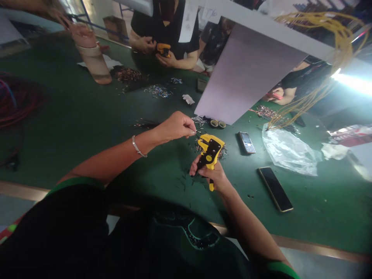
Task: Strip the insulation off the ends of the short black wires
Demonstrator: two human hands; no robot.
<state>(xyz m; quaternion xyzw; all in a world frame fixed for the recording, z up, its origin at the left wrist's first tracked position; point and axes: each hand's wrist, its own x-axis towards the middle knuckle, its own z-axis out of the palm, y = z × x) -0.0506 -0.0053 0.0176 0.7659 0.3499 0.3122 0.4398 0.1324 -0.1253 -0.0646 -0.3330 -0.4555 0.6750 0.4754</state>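
Observation:
In the head view my right hand (214, 174) is wrapped round the handles of a yellow and black wire stripper (209, 149), which is held upright over the table. My left hand (179, 126) is closed in a pinch just left of the tool's head. From its fingertips a short bit of thin dark wire (197, 134) runs toward the jaws; whether the jaws touch it is too small to tell. Behind the stripper lies a heap of small wire pieces (222, 152), partly hidden. Dark wires (147, 124) lie beyond my left forearm.
The green table (162, 170) also bears a keypad phone (246, 142), a smartphone (274, 189), a clear plastic bag (290, 151), two tape rolls (217, 124) and a bottle (94, 64). A pale upright panel (244, 69) stands ahead. Across the table, a person (165, 35) holds an orange tool.

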